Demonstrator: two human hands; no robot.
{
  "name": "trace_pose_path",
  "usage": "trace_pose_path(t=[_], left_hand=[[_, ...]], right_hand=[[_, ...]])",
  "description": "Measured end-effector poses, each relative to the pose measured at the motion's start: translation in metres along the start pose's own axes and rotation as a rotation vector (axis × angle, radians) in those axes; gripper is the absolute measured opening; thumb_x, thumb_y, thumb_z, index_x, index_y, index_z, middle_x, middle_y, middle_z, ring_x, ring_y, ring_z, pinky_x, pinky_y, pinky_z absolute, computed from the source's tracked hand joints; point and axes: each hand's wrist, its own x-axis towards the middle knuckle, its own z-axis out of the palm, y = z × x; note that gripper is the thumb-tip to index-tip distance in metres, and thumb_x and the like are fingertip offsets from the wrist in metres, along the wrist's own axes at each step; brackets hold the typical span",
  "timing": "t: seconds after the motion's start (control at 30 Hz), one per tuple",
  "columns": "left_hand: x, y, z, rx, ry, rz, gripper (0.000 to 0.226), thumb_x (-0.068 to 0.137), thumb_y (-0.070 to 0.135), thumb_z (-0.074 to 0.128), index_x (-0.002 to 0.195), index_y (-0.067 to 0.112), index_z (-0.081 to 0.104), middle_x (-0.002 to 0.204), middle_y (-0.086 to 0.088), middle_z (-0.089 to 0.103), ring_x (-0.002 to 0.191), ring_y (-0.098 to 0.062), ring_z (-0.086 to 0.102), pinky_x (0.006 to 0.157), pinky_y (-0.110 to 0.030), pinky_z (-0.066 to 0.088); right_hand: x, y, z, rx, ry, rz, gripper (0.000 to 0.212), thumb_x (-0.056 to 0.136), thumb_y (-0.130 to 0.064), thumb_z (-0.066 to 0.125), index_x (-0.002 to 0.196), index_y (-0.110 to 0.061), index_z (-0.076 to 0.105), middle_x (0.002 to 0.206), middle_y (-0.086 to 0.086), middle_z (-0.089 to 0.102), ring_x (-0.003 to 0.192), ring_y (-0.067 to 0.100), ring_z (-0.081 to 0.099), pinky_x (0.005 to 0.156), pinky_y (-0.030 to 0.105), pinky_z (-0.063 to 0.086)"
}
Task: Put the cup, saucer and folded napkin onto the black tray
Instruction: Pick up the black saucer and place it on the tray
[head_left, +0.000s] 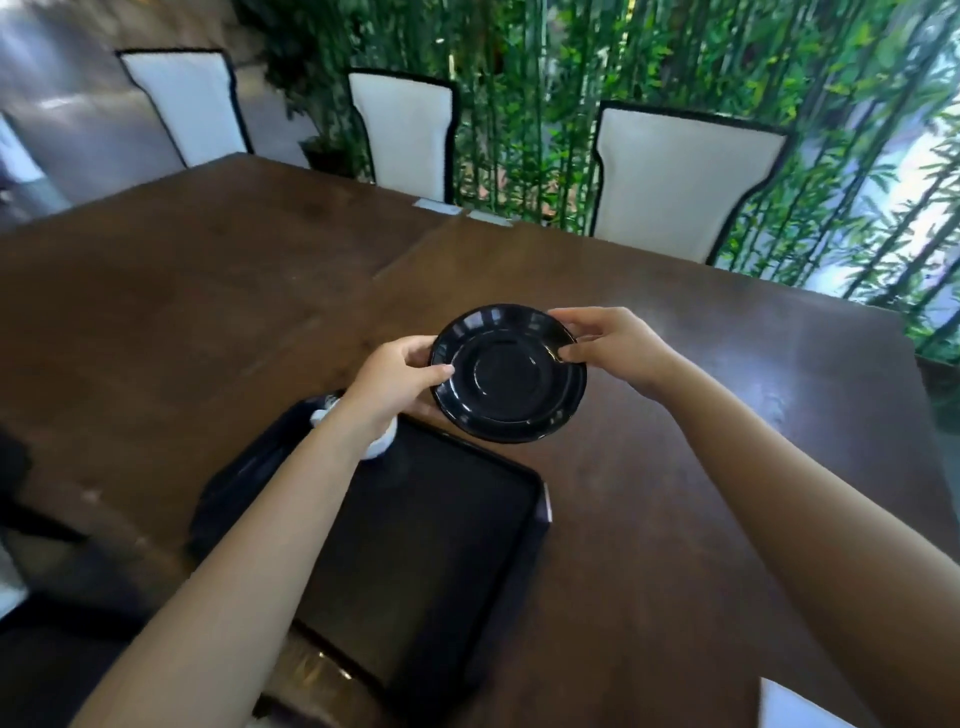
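Both hands hold a glossy black saucer (508, 373) in the air above the dark wooden tabletop (218, 291), just past the far edge of the black tray (415, 551). The saucer is round, so it has no long axis; it faces well up and tips slightly toward the camera, its lower near rim hanging over the tray's far edge. The left hand (395, 382) pinches the saucer's left rim, thumb on top and the other fingers (415, 408) curled underneath, mostly hidden by the dish. The right hand (613, 345) grips the right rim the same way, thumb pressing the upper face and its fingers (571, 314) wrapped along the far edge. The tray is a rectangle lying flat on the tabletop, its long axis running from near left to far right in the view, and its near-left corner is covered by the left forearm. Something white (376, 441) sits at the tray's far-left corner, mostly hidden behind the left wrist; it may be the cup, but too little shows to tell. A white shape (795, 706) is cut off by the bottom edge at the right. Three white chairs (675, 182) with black trim stand beyond the tabletop, before green bamboo (519, 78).
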Motion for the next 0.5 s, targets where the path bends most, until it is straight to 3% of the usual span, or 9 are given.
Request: trace_pose_path(t=[0.23, 0.5], left_hand=[[-0.023, -0.026, -0.075, 0.006, 0.147, -0.073, 0.031, 0.086, -0.001, 0.060, 0.114, 0.012, 0.060, 0.100, -0.002, 0.068, 0.071, -0.010, 0.070, 0.051, -0.030, 0.058], [-0.040, -0.068, -0.105, -0.026, 0.182, -0.220, 0.036, 0.084, 0.000, 0.062, 0.117, 0.014, 0.057, 0.101, -0.010, 0.065, 0.083, -0.022, 0.068, 0.053, -0.033, 0.059]], right_hand=[[0.036, -0.025, 0.078, 0.006, -0.153, -0.014, 0.049, 0.081, 0.005, 0.058, 0.121, -0.021, 0.062, 0.105, 0.001, 0.070, 0.091, 0.009, 0.066, 0.065, 0.012, 0.050], [0.050, -0.007, 0.137, -0.036, -0.213, 0.033, 0.050, 0.079, 0.005, 0.060, 0.119, -0.025, 0.062, 0.103, -0.004, 0.070, 0.093, 0.013, 0.065, 0.074, 0.024, 0.052]])
